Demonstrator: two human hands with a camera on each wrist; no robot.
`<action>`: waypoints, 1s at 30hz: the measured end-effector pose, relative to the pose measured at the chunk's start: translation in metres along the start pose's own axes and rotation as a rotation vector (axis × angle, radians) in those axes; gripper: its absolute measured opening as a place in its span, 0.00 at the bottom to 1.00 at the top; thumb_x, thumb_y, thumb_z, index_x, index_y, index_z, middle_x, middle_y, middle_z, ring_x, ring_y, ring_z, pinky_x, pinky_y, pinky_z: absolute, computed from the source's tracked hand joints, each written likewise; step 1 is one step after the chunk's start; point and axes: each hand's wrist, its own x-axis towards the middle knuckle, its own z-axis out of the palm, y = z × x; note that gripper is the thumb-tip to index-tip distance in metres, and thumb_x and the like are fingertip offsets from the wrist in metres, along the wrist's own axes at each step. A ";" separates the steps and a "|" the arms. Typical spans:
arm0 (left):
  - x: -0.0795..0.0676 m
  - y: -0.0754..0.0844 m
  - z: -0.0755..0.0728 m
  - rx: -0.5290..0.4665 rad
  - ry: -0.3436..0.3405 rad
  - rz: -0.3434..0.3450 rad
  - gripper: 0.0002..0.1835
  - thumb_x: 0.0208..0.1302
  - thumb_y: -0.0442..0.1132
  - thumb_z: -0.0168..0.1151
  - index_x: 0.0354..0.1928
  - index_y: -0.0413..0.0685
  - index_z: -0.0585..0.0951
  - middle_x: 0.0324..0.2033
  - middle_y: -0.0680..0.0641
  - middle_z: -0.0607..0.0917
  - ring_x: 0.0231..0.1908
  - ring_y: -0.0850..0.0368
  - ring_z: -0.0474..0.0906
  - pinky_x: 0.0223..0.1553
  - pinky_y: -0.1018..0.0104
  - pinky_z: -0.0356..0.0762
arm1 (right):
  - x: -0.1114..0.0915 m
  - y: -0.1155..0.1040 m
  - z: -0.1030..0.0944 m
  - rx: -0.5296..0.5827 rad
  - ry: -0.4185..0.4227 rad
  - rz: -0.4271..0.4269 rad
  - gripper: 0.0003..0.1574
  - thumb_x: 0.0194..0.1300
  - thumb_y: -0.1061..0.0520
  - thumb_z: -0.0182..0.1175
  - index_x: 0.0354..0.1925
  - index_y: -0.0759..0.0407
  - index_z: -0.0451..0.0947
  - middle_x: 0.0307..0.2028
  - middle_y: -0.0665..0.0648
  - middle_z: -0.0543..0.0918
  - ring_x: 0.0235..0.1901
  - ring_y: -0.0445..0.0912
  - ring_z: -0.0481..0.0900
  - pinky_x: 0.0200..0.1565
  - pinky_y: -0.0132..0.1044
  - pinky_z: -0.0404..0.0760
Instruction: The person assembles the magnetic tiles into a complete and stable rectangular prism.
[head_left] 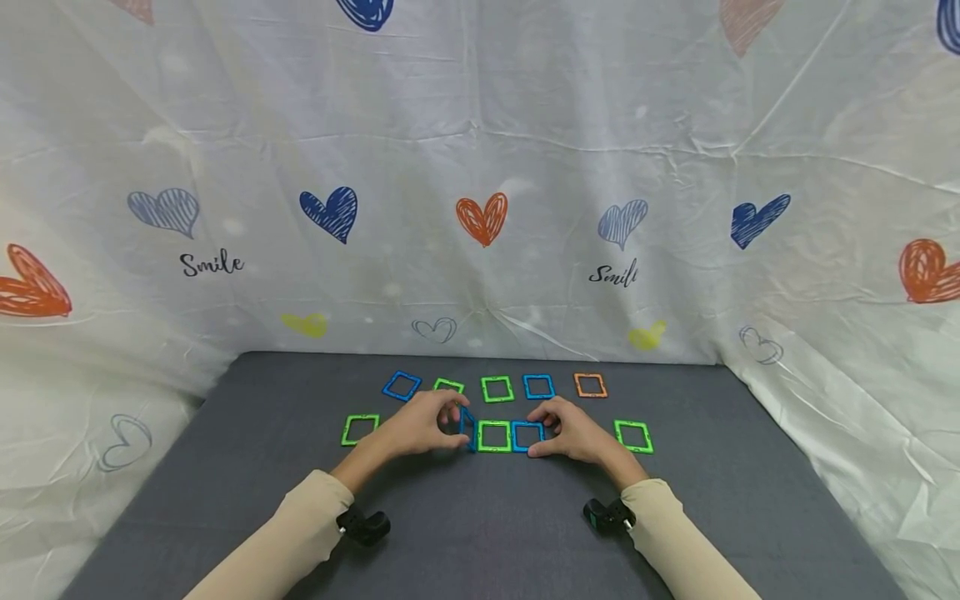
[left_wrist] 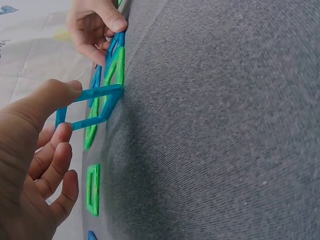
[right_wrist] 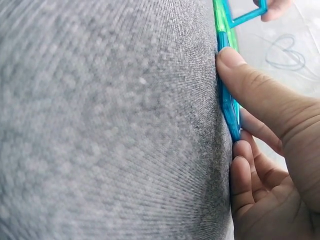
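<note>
My left hand pinches a blue square magnetic-tile frame between thumb and fingers. That frame stands tilted up off the table, its lower edge at the left side of a flat green square frame. On the green frame's other side lies a second blue square frame, edge to edge with it. My right hand holds this one at its near and far edges, the thumb on the near edge. Part of its right side is hidden by the fingers.
Behind the hands is a row of loose frames: blue, green, green, blue and orange. Single green frames lie at far left and right. A white printed cloth hangs behind the grey table.
</note>
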 end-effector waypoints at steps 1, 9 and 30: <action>0.000 0.000 0.000 -0.002 0.002 0.001 0.26 0.60 0.43 0.77 0.57 0.38 0.81 0.35 0.55 0.79 0.33 0.60 0.73 0.36 0.63 0.74 | 0.000 0.000 0.000 0.000 0.000 0.001 0.28 0.56 0.54 0.79 0.53 0.62 0.82 0.47 0.56 0.76 0.45 0.50 0.74 0.47 0.45 0.77; 0.001 -0.001 0.004 0.003 0.013 -0.005 0.28 0.60 0.44 0.76 0.59 0.39 0.80 0.35 0.58 0.78 0.34 0.61 0.73 0.37 0.63 0.74 | 0.000 0.000 0.000 -0.004 0.003 -0.005 0.28 0.56 0.54 0.79 0.52 0.62 0.82 0.46 0.55 0.76 0.45 0.51 0.74 0.46 0.45 0.77; 0.002 -0.002 0.014 -0.121 0.031 -0.003 0.30 0.63 0.46 0.75 0.63 0.40 0.78 0.56 0.43 0.81 0.50 0.50 0.82 0.45 0.58 0.81 | -0.001 -0.001 0.002 0.007 0.002 0.000 0.29 0.56 0.54 0.79 0.53 0.63 0.82 0.47 0.56 0.76 0.45 0.52 0.74 0.47 0.46 0.77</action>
